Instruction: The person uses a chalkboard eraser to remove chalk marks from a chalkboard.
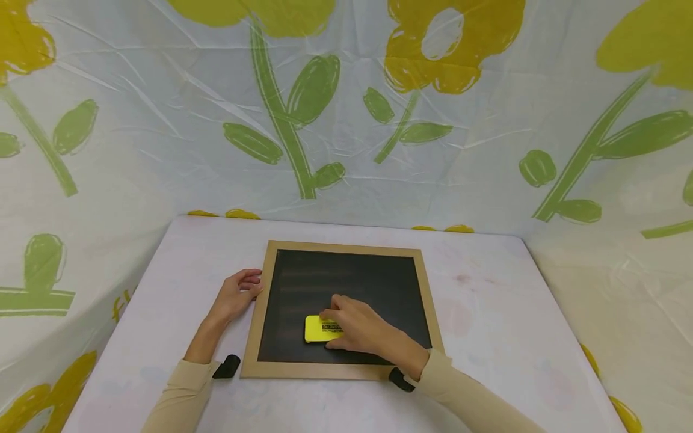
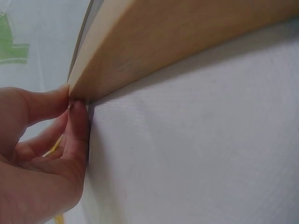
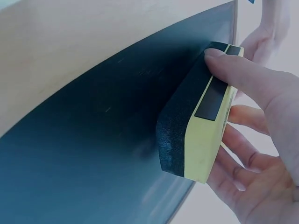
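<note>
A chalkboard (image 1: 373, 288) in a light wooden frame lies on the table. At the frame's left side, my left hand (image 1: 236, 296) holds the edge. The left wrist view has thumb and forefinger close together at the wooden frame (image 2: 135, 51). My right hand (image 1: 360, 325) grips a yellow eraser (image 1: 314, 329) over the lower middle of the board. In the right wrist view the eraser (image 3: 201, 149) shows a black felt layer facing the board, a dark strip along its side and the thumb across that side. Part of its printed top is hidden by the fingers.
A pale patterned cloth (image 1: 487, 313) covers the table. Flower-printed sheets (image 1: 352, 120) hang around the back and sides. A black wrist camera (image 1: 227, 367) sits at the left cuff, another black wrist camera (image 1: 401, 380) at the right cuff.
</note>
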`<state>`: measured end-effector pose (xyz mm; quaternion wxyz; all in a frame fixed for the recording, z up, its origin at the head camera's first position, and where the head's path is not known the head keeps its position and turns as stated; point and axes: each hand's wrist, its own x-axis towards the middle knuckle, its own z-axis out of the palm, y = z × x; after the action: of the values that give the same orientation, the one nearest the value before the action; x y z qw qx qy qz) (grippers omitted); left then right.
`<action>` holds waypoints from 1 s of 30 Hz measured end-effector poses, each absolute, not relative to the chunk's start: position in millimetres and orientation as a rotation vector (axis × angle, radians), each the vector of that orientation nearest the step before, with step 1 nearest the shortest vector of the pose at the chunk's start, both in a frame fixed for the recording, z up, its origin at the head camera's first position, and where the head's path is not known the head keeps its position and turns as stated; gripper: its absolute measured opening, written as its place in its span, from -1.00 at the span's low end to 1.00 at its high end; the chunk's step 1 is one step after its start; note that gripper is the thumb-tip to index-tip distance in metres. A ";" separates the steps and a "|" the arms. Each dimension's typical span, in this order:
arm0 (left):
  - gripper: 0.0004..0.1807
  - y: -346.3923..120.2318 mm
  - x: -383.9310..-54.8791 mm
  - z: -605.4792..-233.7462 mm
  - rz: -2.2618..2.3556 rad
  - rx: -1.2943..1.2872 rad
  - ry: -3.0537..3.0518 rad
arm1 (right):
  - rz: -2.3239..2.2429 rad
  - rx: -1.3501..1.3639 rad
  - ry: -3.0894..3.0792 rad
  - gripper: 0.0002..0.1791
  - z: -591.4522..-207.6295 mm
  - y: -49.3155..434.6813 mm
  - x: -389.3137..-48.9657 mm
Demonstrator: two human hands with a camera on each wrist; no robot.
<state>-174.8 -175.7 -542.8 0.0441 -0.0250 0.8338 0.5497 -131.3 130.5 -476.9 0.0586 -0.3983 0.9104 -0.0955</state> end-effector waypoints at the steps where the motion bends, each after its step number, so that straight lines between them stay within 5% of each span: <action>1: -0.57 -175.7 -174.9 -542.8 1.681 -0.078 2.550 | -0.286 -1.197 2.762 -0.40 -477.3 134.0 -131.0; 30: -0.58 -175.2 -174.3 -546.4 1.653 -0.082 2.580 | -0.393 -0.975 2.840 -0.41 -476.9 226.8 -116.7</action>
<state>-174.3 -175.2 -546.4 0.0380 -0.0269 0.8411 0.5389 -116.7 226.8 -476.9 0.0565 -0.3216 0.9363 -0.1297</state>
